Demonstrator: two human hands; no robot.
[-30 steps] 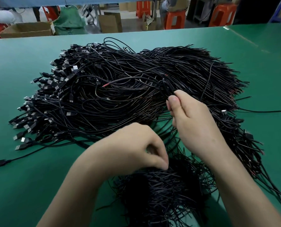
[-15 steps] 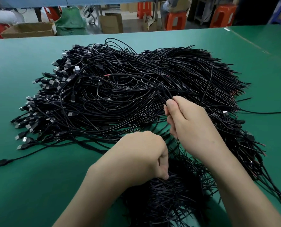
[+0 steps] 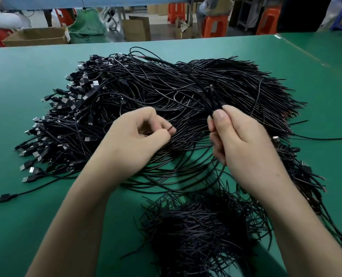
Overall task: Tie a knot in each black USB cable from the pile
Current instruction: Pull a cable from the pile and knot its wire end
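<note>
evidently light, limp usb cable (image 3: 211, 96), best taken near its fold; right hand (image 3: 244, 140) pinches it; left hand (image 3: 134, 140) pinches a strand (image 3: 171, 128).

The left hand (image 3: 134, 134) has left the small bundle (image 3: 196, 226) at lower centre and now sits mid-frame, apart from the right hand (image 3: 244, 144), pinching a thin black strand (image 3: 171, 128). The right hand now pinches a cable (image 3: 210, 96) that stands up as a folded loop over the pile (image 3: 146, 86).

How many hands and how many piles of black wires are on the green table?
Hands: 2, left hand and right hand
Wire piles: 2, big pile and small pile
Total: 4
</note>
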